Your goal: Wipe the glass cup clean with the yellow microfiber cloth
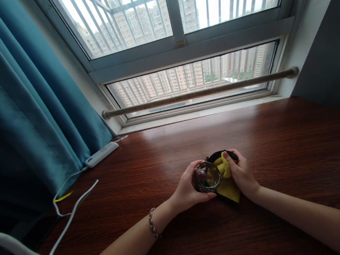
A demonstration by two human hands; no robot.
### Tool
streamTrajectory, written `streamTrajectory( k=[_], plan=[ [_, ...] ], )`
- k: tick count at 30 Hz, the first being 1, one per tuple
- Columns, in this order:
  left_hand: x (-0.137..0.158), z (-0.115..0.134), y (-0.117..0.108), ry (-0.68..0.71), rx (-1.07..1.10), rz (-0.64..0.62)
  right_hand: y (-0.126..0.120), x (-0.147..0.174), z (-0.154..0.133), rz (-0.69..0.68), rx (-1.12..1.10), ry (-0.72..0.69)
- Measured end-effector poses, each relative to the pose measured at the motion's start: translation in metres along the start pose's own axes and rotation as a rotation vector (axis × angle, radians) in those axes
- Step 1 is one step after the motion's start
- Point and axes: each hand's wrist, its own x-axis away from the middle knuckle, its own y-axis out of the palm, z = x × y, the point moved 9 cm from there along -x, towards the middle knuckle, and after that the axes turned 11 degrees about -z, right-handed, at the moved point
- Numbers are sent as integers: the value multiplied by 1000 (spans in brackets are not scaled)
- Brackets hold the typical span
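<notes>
My left hand curls round a small, clear, round glass piece with a shiny rim; its exact kind I cannot make out. Fingers and thumb close on its left side and lower edge. A yellow cloth with black parts is bunched in my right hand, the thumb pressing on its upper fold. Part of the cloth lies against the right side of the glass, and a corner hangs below. A black curved strip shows above the glass, running to the right fingers. Both hands are close together over the dark wooden table.
A white power strip lies by the blue curtain on the left. White cables and a yellow strip are at the table's left side. Beyond the table is a window with a horizontal rail.
</notes>
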Motion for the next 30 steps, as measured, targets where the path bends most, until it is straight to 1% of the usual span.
streamTrajectory(
  k=[2,3,4,5,7,8,9,12,13,15,18,21,23,26,27,28,30],
  plan=[
    [1,-1,-12,0,-59,120,-5,7,-10,59,62,-97],
    [2,-3,-18,-10,-83,173,-3,10,-19,53,108,-175],
    [3,-5,-22,-23,-100,215,2,15,-30,9,161,-265],
    [3,-6,-25,-32,-98,238,10,19,-40,-65,227,-354],
    [4,-8,-26,-31,-73,243,30,29,-55,-238,392,-500],
    [4,-8,-25,-23,-71,239,39,33,-59,-302,484,-545],
    [5,-6,-25,-11,-82,239,45,35,-62,-341,573,-573],
    [7,1,-25,10,-160,255,55,39,-65,-384,761,-610],
    [7,4,-25,26,-198,262,57,40,-66,-404,789,-620],
    [8,14,-24,74,-317,282,63,43,-67,-471,779,-625],
    [12,28,-20,148,-540,336,67,43,-69,-564,616,-566],
    [13,30,-15,172,-654,354,66,38,-65,-638,356,-437],
    [14,29,-13,178,-675,343,68,34,-54,-704,128,-284],
    [13,27,-13,189,-661,322,78,37,-30,-822,-266,16],
    [13,26,-14,192,-651,315,83,40,-25,-854,-373,95],
    [12,25,-15,193,-642,311,87,43,-23,-874,-451,145],
    [12,24,-17,194,-631,316,92,49,-27,-898,-555,176]
  ],
)
